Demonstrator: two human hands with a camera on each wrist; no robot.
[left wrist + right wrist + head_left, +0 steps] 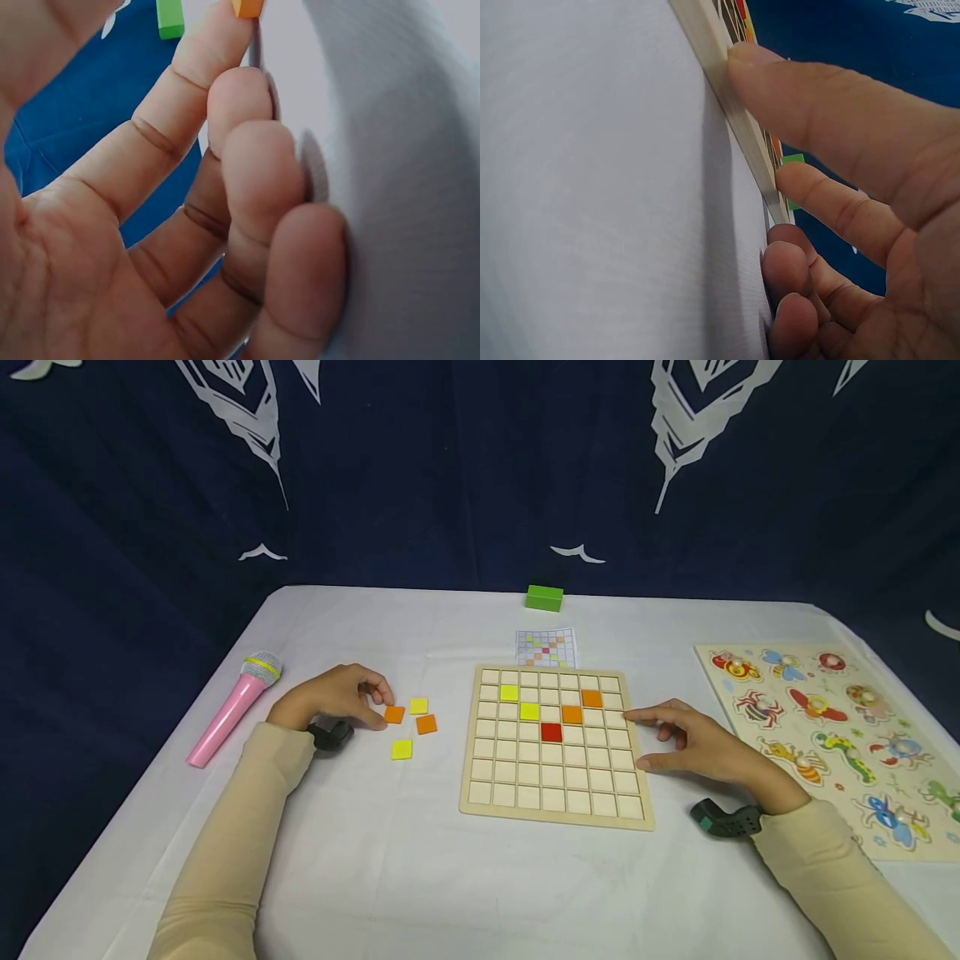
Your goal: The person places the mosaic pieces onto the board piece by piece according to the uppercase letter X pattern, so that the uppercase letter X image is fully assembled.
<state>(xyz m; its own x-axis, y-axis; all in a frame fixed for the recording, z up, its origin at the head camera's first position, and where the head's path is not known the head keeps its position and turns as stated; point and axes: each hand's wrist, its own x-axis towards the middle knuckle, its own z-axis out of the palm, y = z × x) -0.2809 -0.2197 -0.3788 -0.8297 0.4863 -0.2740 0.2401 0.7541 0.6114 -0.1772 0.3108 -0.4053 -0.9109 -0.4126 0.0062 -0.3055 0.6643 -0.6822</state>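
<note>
My left hand [339, 693] has its thumb and index fingertip at the near corners of an orange tile [394, 715], pinching it at the table surface. In the left wrist view the tile [247, 7] meets the index fingertip, while the other fingers curl beside the cloth. Close by lie another orange tile [426, 723] and two yellow tiles [402, 749]. A wooden grid board [557, 820] carries two yellow tiles, two orange tiles and a red tile [551, 732]. Extended, the thumb and index finger of my right hand [693, 743] rest on the board's right edge [739, 112].
Behind the board are a small printed pattern card [546, 648] and a green block [544, 598]. A pink toy microphone [234, 710] lies at the left. At the right is an insect picture board [787, 735], partly under the right forearm.
</note>
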